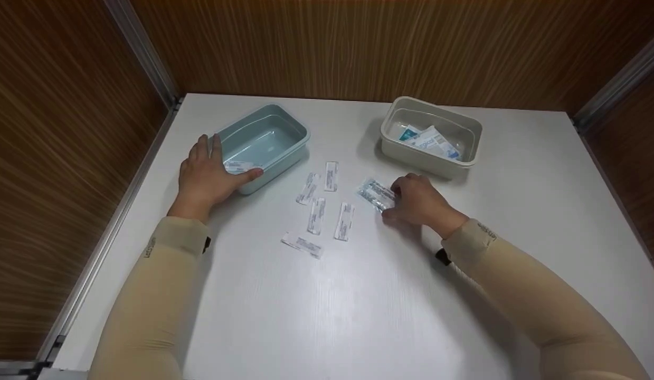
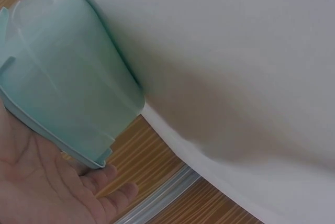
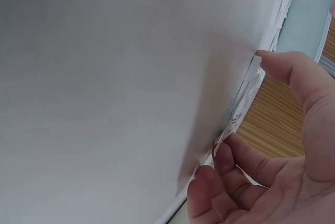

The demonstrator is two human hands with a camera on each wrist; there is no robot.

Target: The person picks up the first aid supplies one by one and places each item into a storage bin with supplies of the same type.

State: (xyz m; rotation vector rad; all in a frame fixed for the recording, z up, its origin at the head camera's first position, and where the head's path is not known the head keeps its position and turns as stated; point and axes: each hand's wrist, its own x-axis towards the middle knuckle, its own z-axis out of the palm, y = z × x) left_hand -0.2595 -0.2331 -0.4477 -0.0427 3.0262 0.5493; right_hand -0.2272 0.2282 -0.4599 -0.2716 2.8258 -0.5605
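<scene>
My right hand [image 1: 416, 203] holds a flat, printed teal-and-clear sachet [image 1: 377, 195] on the table, its thumb at the near edge and fingers at the far edge. In the right wrist view, the sachet [image 3: 242, 103] appears edge-on between thumb and fingers. My left hand [image 1: 205, 177] rests on the near left corner of a light blue bin [image 1: 292, 152], fingers spread along its rim and thumb over the near side. Part of the bin [image 2: 73, 72] fills the left wrist view, above the palm [image 2: 42, 182]. Printed white packaging [image 1: 239, 167] lies inside, partly hidden by that thumb.
Several narrow white wrapped strips [image 1: 316, 215] lie scattered on the white table [image 1: 327, 311] between the hands. A beige bin [image 1: 427, 159] with white and teal packets [image 1: 432, 141] stands at the back right. Wood-grain panels [image 1: 327, 47] enclose the back and sides.
</scene>
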